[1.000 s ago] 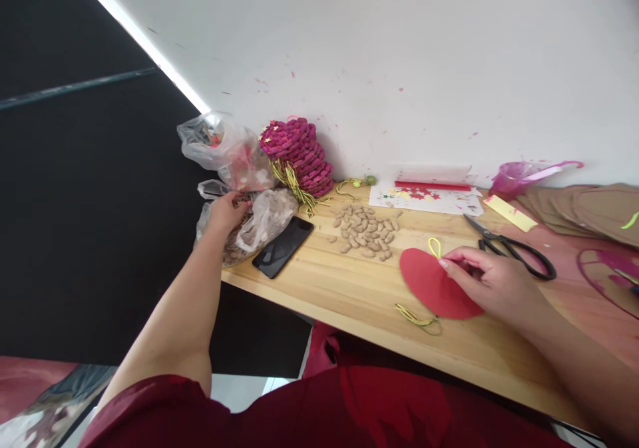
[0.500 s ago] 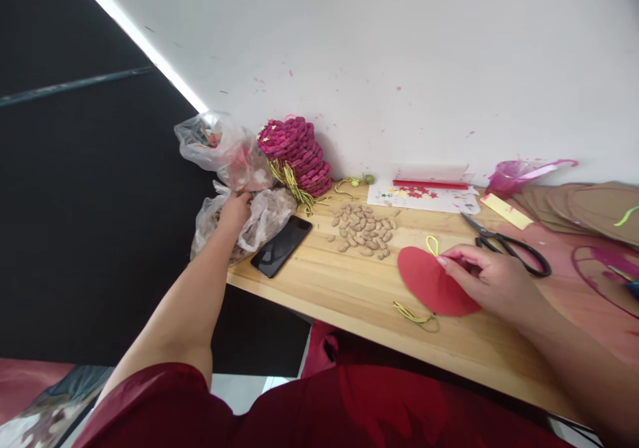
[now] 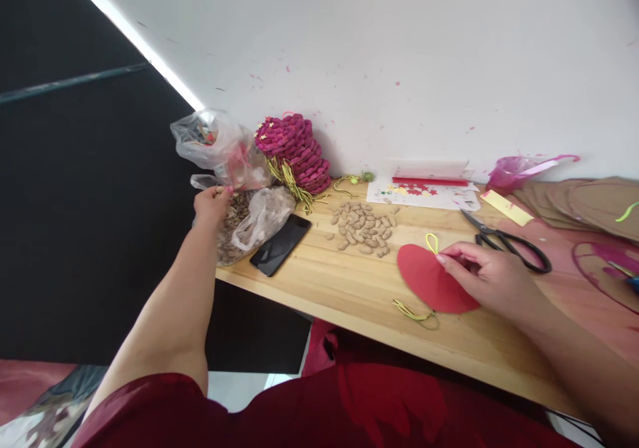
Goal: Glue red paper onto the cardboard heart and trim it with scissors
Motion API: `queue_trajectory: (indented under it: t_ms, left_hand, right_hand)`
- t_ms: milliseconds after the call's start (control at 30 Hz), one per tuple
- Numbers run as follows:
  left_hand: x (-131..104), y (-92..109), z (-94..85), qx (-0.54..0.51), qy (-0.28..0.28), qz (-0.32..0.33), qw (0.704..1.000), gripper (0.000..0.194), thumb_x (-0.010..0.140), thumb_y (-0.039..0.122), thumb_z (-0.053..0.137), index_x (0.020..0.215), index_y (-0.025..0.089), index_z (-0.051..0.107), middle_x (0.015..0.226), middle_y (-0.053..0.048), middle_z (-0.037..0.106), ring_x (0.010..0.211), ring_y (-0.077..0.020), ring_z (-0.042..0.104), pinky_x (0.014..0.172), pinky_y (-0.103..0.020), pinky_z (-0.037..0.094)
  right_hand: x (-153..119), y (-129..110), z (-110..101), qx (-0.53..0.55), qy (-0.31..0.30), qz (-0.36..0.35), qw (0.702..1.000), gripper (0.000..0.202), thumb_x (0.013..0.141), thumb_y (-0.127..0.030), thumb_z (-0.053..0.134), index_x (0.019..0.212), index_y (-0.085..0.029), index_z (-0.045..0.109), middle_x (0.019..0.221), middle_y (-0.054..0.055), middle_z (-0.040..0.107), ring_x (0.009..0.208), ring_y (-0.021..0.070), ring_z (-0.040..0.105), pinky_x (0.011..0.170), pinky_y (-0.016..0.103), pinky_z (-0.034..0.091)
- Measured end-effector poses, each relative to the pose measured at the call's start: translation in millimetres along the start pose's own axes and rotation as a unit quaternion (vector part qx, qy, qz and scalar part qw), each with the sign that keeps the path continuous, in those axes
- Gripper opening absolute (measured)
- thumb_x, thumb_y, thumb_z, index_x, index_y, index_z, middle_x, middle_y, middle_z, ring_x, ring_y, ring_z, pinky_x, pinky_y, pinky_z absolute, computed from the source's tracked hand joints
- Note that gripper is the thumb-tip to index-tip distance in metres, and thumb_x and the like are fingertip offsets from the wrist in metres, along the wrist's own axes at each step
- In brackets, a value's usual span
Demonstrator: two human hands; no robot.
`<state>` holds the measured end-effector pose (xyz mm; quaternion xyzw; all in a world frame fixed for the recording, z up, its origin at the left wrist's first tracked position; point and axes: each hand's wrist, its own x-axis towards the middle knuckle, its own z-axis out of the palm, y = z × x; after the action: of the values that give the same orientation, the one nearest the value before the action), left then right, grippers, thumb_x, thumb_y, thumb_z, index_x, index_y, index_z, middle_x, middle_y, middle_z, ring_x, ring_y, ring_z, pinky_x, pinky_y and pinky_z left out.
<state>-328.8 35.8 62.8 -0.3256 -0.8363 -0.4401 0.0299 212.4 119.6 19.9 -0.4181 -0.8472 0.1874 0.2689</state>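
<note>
My left hand (image 3: 212, 205) has its thumb and fingers pinched together at the rim of a clear plastic bag (image 3: 267, 215). Brown peanuts or shells (image 3: 232, 231) show inside its mouth. On the right, my right hand (image 3: 492, 275) holds a red disc (image 3: 426, 278), seemingly paper, by its upper edge where a yellow cord loop (image 3: 432, 241) sticks up. A yellow tassel (image 3: 412, 311) lies on the tabletop under the disc. Loose peanuts (image 3: 367, 227) are spread between my two hands.
A black phone (image 3: 282, 245) lies beside the bag. Behind are another plastic bag (image 3: 219, 145) and stacked magenta peanut-covered pieces (image 3: 294, 152). Black scissors (image 3: 504, 238), cardboard discs (image 3: 594, 205), a pink cup (image 3: 509, 175) and paper stars (image 3: 414, 190) are farther right.
My left hand has moved left from the bag's middle to its far-left rim, and the bag's mouth is wider, showing more of the contents. My right hand stays on the disc.
</note>
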Motion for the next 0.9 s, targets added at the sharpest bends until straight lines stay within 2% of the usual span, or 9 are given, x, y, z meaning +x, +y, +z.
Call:
queue_trajectory:
  t_ms: [167,300,400,433,500,567,633,733,900]
  left_hand:
    - [-11.5,33.9,-13.0,-0.15,0.011,-0.046,0.988,0.014,0.086,0.025,0.062,0.08,0.014,0.056,0.055,0.007,0.052,0.05,-0.0082,0.047,0.052,-0.023,0.046]
    - [-47.1,73.8,-19.6,-0.222,-0.011,-0.008,0.975,0.018,0.082,0.031,0.069,0.083,0.014,0.064,0.067,0.003,0.063,0.054,-0.0067,0.051,0.05,-0.019,0.045]
    - [-98.7,97.2,-7.9,-0.198,-0.125,0.075,0.969,0.028,0.084,0.042,0.07,0.09,0.015,0.073,0.072,0.001,0.066,0.045,-0.0062,0.048,0.038,-0.019,0.032]
    - [-118.0,101.6,-0.3,-0.182,-0.161,0.092,0.966,0.028,0.084,0.044,0.069,0.09,0.016,0.074,0.074,0.0,0.067,0.046,-0.0069,0.05,0.039,-0.019,0.033]
    - [-153.9,104.1,18.0,-0.137,-0.233,0.124,0.955,0.025,0.084,0.043,0.071,0.092,0.02,0.075,0.069,0.001,0.066,0.048,-0.0101,0.054,0.043,-0.022,0.04]
    - [-180.9,99.8,36.6,-0.109,-0.273,0.207,0.933,0.016,0.086,0.036,0.071,0.09,0.021,0.074,0.078,-0.001,0.071,0.068,-0.015,0.065,0.062,-0.026,0.052]
    - [-195.9,92.2,51.4,-0.084,-0.302,0.304,0.9,0.009,0.09,0.028,0.066,0.089,0.021,0.073,0.091,-0.004,0.074,0.087,-0.0185,0.068,0.081,-0.031,0.054]
    - [-199.3,83.3,65.1,-0.044,-0.305,0.406,0.86,0.01,0.094,0.023,0.061,0.094,0.022,0.071,0.099,-0.006,0.073,0.098,-0.0209,0.067,0.09,-0.036,0.052]
    - [-182.9,86.6,84.1,0.0,-0.294,0.484,0.824,0.011,0.095,0.022,0.059,0.098,0.022,0.069,0.102,-0.006,0.071,0.099,-0.0213,0.065,0.092,-0.036,0.05]
  right_hand:
    - [-0.4,-1.7,-0.4,-0.001,-0.009,0.017,1.0,0.029,0.088,-0.045,0.056,0.08,-0.023,0.071,0.068,0.001,0.071,0.054,0.0161,0.06,0.052,0.029,0.042]
    - [-1.4,-3.2,-0.4,0.003,-0.01,0.024,1.0,0.028,0.088,-0.045,0.056,0.08,-0.022,0.071,0.064,0.0,0.068,0.05,0.0146,0.056,0.051,0.029,0.04]
    - [-1.6,-4.7,-0.1,0.005,-0.005,0.025,1.0,0.027,0.088,-0.044,0.057,0.08,-0.021,0.07,0.063,0.001,0.068,0.05,0.0146,0.055,0.053,0.03,0.04]
    - [-1.7,-5.3,0.1,0.004,-0.004,0.025,1.0,0.027,0.088,-0.043,0.057,0.08,-0.021,0.07,0.062,0.001,0.067,0.05,0.0146,0.055,0.053,0.03,0.04]
    - [-1.9,-6.3,0.4,0.004,-0.001,0.027,1.0,0.026,0.088,-0.043,0.058,0.079,-0.021,0.07,0.059,0.0,0.064,0.049,0.0144,0.053,0.053,0.03,0.038]
    - [-2.4,-7.3,0.4,0.007,0.001,0.028,1.0,0.026,0.088,-0.043,0.058,0.079,-0.021,0.069,0.056,-0.001,0.062,0.048,0.0143,0.052,0.053,0.03,0.037]
    - [-2.8,-8.3,0.0,0.009,0.001,0.028,1.0,0.025,0.088,-0.042,0.058,0.079,-0.021,0.069,0.054,-0.001,0.06,0.048,0.0144,0.052,0.053,0.03,0.037]
    - [-3.0,-9.1,-0.9,0.009,-0.007,0.027,1.0,0.026,0.089,-0.042,0.057,0.079,-0.022,0.069,0.053,-0.002,0.059,0.048,0.0143,0.051,0.052,0.03,0.036]
    - [-2.4,-8.3,-0.7,0.013,-0.01,0.024,1.0,0.025,0.09,-0.041,0.057,0.078,-0.022,0.069,0.054,-0.002,0.059,0.048,0.0136,0.051,0.051,0.029,0.035]
